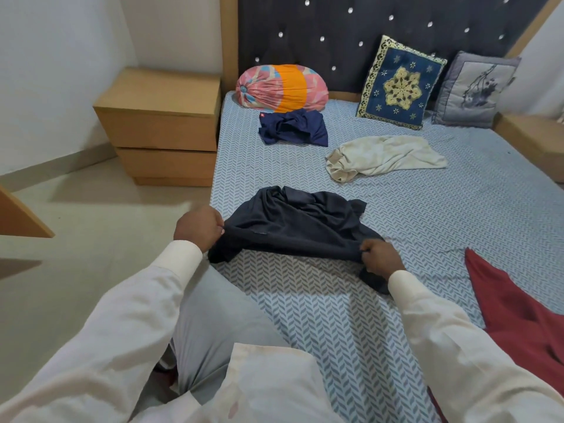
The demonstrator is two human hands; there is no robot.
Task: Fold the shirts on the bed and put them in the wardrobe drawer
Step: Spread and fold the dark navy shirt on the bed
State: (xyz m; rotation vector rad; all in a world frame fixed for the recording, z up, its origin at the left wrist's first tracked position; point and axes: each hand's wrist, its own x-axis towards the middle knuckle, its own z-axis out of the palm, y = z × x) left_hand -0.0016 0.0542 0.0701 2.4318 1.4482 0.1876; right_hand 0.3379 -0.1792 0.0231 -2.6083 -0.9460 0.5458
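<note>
Black shirt (293, 227) lay crumpled near the edge of the bed (335, 315), its near hem pinched by the left hand (198, 228) and the right hand (380, 259), both closed on cloth. Judged step: spreading it flat. Next move calls for even tension. Navy (293, 128), cream (381, 157) and maroon (518, 312) garments lay unfolded; no wardrobe in view.

One head-worn wide-angle camera, at bed (412, 215) side, facing forward and down toward headboard (351, 35). Left hand (198, 228), right hand (381, 257), dark shirt (293, 230) close under lens; headboard far, nightstand (158, 123) off to left.
</note>
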